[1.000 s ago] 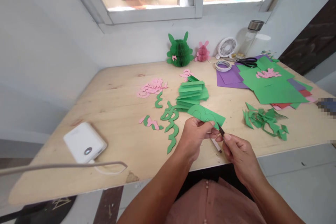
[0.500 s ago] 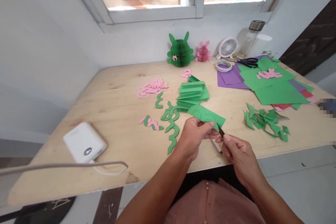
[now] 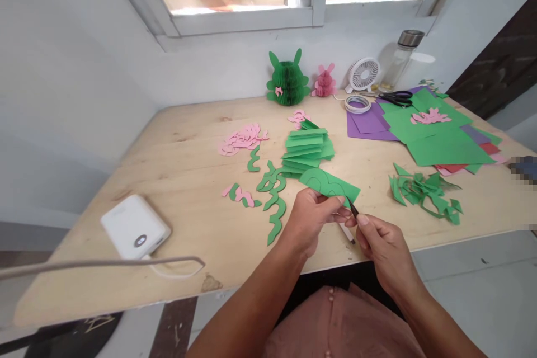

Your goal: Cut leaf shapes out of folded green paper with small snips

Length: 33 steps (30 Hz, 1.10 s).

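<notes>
Two pleated paper figures (image 3: pixel 288 83), green and pink, stand at the back of the table (image 3: pixel 176 190) near a white fan (image 3: pixel 364 75). Folded green sheets (image 3: pixel 305 151) lie just beyond the flat green strip (image 3: pixel 331 183), which bears curved outlines and is pinched in the left hand (image 3: pixel 311 211) over the table's front part. The right hand (image 3: pixel 380 238) grips a dark, pointed tool (image 3: pixel 353 209), its tip at the strip. Jagged green offcuts (image 3: pixel 434 197) lie rightward, wavy-edged green cutouts (image 3: pixel 276 213) leftward.

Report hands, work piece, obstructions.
Left hand holds marked green strip. Right hand holds dark pointed tool, tip at strip. Folded green papers lie close beyond.
</notes>
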Each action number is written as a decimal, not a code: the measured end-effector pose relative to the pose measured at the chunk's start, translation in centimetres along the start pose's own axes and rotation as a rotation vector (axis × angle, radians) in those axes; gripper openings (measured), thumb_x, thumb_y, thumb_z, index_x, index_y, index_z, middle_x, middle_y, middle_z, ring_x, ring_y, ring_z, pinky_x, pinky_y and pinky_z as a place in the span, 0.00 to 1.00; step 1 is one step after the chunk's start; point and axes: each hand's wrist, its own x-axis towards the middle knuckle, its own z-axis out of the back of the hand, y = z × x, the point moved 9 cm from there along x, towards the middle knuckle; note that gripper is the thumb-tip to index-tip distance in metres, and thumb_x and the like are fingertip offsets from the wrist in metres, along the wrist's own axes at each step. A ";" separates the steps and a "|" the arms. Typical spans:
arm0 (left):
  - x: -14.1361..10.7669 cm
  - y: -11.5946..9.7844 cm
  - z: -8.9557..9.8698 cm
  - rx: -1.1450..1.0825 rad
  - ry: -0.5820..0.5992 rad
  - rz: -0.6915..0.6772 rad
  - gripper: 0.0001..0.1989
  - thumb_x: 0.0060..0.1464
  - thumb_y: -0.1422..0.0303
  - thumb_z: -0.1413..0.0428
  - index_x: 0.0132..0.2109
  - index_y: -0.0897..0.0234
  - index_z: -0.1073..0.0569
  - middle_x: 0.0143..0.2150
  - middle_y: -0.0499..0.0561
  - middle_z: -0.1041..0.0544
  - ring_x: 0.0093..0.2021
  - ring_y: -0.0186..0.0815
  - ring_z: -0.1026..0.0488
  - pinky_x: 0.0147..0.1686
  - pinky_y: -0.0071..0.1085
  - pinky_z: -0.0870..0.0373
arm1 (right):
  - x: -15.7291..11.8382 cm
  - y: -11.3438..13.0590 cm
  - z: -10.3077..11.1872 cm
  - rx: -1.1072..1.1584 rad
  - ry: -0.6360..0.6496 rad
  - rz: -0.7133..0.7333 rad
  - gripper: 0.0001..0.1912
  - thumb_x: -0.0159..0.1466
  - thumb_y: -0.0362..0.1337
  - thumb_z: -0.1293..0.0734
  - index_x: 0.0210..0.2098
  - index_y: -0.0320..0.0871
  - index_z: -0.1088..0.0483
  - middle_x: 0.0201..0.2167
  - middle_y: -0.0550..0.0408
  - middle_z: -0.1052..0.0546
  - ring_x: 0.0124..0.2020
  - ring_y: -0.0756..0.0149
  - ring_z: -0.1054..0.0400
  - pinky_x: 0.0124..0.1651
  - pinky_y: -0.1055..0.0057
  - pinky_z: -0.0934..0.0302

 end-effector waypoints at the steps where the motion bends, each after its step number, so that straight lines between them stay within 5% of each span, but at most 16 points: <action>1: 0.0 0.0 0.0 0.004 0.004 -0.001 0.08 0.41 0.68 0.39 0.28 0.69 0.26 0.23 0.51 0.24 0.25 0.33 0.27 0.33 0.31 0.28 | 0.0 0.0 0.0 0.002 0.002 -0.003 0.23 0.60 0.54 0.35 0.30 0.38 0.26 0.15 0.63 0.46 0.19 0.74 0.56 0.21 0.73 0.62; 33: 0.1 0.0 0.1 0.041 0.021 -0.018 0.06 0.42 0.69 0.40 0.28 0.68 0.26 0.25 0.50 0.25 0.26 0.31 0.28 0.32 0.31 0.29 | -0.2 -0.5 -0.1 -0.001 0.009 -0.026 0.23 0.61 0.54 0.35 0.29 0.39 0.27 0.15 0.63 0.45 0.19 0.74 0.55 0.21 0.73 0.61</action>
